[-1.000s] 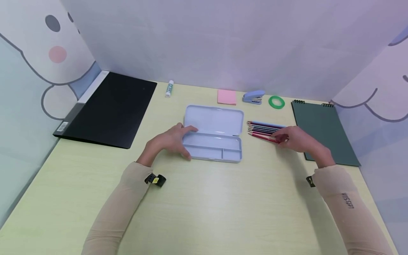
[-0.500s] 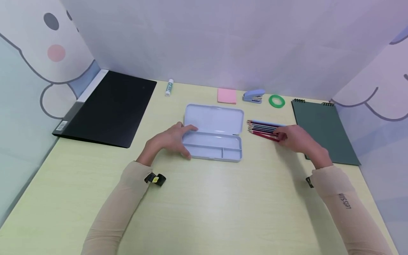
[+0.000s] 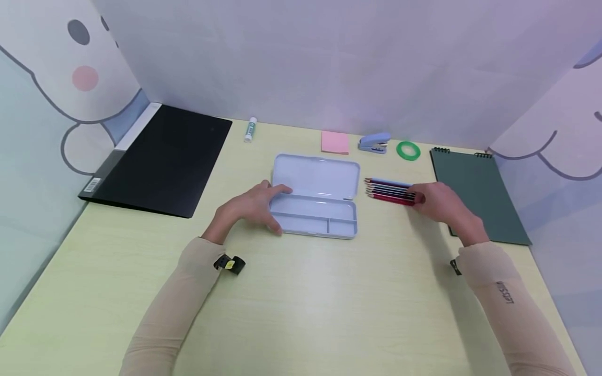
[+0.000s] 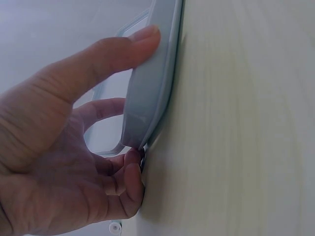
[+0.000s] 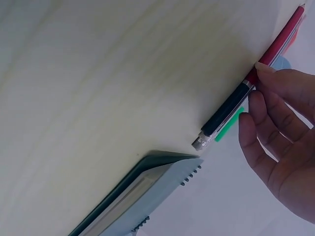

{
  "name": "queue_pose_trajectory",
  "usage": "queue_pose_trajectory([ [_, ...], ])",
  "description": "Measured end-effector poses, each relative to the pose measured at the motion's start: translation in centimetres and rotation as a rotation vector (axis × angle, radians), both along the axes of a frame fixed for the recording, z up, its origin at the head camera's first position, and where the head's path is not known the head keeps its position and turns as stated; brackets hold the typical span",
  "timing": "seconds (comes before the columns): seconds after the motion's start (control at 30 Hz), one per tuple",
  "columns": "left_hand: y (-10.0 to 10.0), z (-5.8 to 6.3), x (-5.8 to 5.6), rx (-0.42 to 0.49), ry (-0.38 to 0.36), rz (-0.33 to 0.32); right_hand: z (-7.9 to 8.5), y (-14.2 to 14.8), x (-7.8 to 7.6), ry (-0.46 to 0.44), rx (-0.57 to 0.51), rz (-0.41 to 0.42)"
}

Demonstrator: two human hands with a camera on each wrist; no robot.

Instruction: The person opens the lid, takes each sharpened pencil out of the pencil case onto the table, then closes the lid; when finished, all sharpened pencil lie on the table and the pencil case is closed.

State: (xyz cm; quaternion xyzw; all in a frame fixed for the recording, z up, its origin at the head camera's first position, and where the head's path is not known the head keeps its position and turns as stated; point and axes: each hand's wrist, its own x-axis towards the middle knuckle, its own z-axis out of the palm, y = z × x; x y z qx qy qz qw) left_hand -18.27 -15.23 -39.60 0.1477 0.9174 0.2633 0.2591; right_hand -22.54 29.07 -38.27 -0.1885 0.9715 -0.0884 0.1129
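A light blue pencil case [image 3: 316,178] lies open on the table, its divided tray toward me. My left hand [image 3: 256,205] holds the case's left end; in the left wrist view, the thumb [image 4: 110,55] presses its side wall. To the right of the case, several pencils [image 3: 388,191] lie side by side, tips pointing left. My right hand [image 3: 437,201] grips this row near its right ends. In the right wrist view, the thumb touches a red pencil [image 5: 283,37]; the pencils behind it are mostly hidden.
A black folder [image 3: 164,162] lies at left. Along the back are a glue stick [image 3: 250,130], pink sticky notes [image 3: 335,142], a blue stapler [image 3: 374,142] and green tape [image 3: 408,151]. A dark green spiral notebook [image 3: 479,193] lies right, partly behind my right hand.
The nearest red pencil, slanted away from the others before, now lies alongside them. My right hand has shifted slightly in toward the row. My left hand has stayed on the case.
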Motion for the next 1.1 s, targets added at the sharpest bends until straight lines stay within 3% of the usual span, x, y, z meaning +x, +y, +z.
queue_pose_trajectory([
  [0.43,0.2,0.0,-0.1,-0.016,0.0,-0.006,0.3,-0.1,0.0,0.0,-0.009,-0.022],
  [0.7,0.2,0.3,0.2,-0.016,0.002,0.004,0.9,-2.6,-0.4,0.002,-0.255,-0.013],
  [0.83,0.2,0.3,0.2,-0.011,0.012,-0.001,1.1,-4.3,-0.7,-0.045,-0.401,-0.016],
  [1.1,0.3,0.2,0.3,-0.005,0.011,0.012,0.9,-8.5,-1.0,-0.192,-0.592,-0.061],
])
